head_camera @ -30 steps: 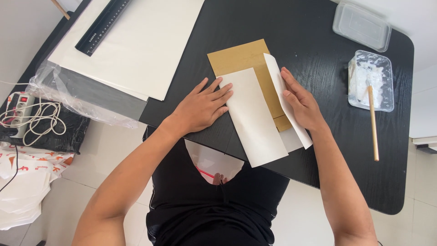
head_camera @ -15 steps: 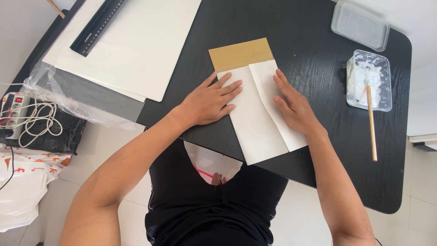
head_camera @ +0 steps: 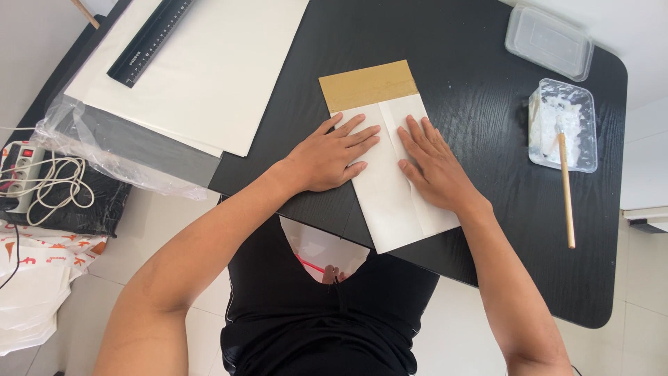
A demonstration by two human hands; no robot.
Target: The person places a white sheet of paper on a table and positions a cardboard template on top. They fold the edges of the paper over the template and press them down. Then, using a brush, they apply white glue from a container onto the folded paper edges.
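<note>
Both hands flat, fingers spread, holding nothing. Left hand presses the left flap of the folded white paper, right hand presses the right flap. Paper lies on the black table, near edge, brown strip showing at its top. Glue tub with stick sits well to the right, ruler far left.

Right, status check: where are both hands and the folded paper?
Left hand and right hand flat on folded white paper. Brown card underneath. Nothing obstructing.
</note>
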